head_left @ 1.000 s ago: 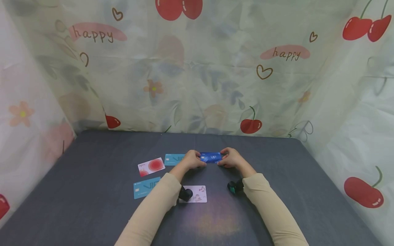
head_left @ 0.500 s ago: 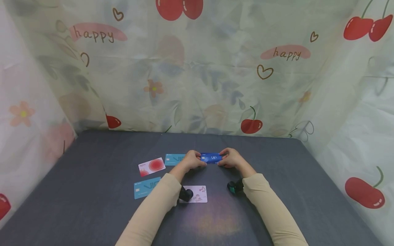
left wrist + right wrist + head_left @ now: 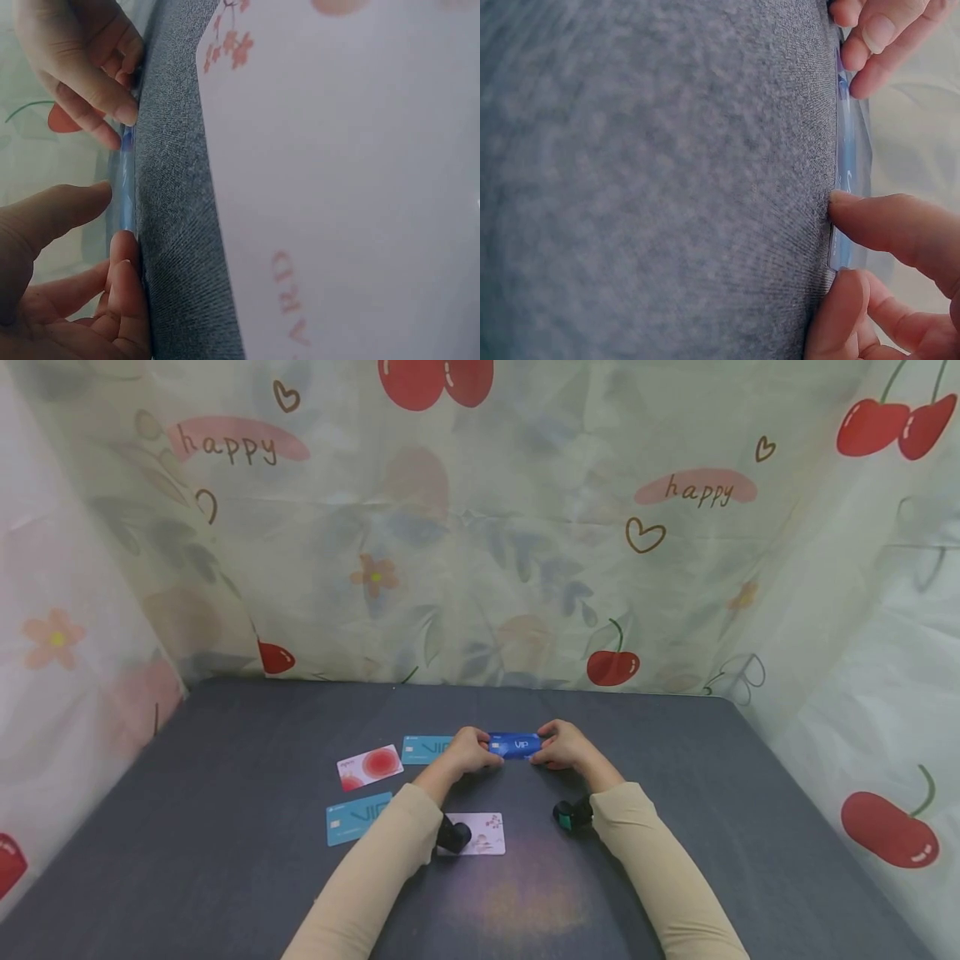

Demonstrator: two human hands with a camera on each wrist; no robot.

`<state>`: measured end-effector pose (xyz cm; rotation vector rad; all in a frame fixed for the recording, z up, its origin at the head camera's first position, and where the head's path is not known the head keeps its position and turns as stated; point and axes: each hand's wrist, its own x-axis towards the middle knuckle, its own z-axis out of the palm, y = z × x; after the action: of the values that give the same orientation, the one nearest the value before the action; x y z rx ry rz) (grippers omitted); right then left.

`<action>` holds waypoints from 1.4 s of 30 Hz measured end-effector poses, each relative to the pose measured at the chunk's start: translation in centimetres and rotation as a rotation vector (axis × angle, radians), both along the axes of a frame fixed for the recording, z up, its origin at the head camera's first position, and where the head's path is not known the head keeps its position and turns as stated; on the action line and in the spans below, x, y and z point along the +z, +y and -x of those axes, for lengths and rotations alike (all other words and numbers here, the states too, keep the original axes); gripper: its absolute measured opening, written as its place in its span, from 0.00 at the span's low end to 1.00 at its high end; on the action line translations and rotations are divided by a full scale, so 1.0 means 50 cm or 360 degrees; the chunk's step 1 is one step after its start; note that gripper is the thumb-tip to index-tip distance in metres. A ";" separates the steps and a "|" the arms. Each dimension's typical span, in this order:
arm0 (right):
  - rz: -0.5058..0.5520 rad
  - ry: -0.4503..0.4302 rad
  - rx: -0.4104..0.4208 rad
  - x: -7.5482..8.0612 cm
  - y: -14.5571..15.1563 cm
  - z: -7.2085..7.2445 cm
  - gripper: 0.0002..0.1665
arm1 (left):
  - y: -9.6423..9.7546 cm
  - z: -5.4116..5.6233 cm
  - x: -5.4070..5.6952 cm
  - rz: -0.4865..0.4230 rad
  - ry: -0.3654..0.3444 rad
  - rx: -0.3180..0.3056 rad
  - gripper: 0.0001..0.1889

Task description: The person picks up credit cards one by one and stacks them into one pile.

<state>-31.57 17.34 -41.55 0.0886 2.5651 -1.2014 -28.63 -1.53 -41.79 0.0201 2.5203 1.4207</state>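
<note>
A dark blue card (image 3: 515,745) printed "VIP" lies flat at the middle back of the dark table. My left hand (image 3: 467,750) holds its left end with thumb and fingers. At the opposite end, my right hand (image 3: 566,747) grips the card the same way. The right wrist view catches the blue card (image 3: 845,150) nearly edge-on, low against the cloth. Just left of my left hand is a light blue VIP card (image 3: 423,749), partly covered by that hand. A pink flowered card (image 3: 486,833) lies under the left wrist camera and looms large in the left wrist view.
Further left lie a white card with red circles (image 3: 380,763) and a second light blue VIP card (image 3: 352,820), its right end beside my left sleeve (image 3: 375,868). A printed curtain (image 3: 465,568) stands behind the table's back edge and along both sides.
</note>
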 end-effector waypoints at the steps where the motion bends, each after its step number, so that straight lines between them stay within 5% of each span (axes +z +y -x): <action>1: -0.0006 -0.0002 0.0000 0.000 0.000 0.000 0.33 | 0.000 0.000 0.000 0.0000 0.0001 -0.0002 0.27; 21: -0.0182 0.0206 0.0057 0.001 -0.002 -0.013 0.32 | 0.001 -0.003 -0.005 -0.0097 0.0007 0.0023 0.29; 42: -0.0171 0.0312 0.0128 0.046 -0.006 -0.039 0.33 | -0.027 -0.014 0.013 -0.0198 0.0065 0.0009 0.26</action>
<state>-29.60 17.06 -39.25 -0.1134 2.7723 -1.0911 -27.91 -2.89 -41.14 0.0654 2.4617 1.5927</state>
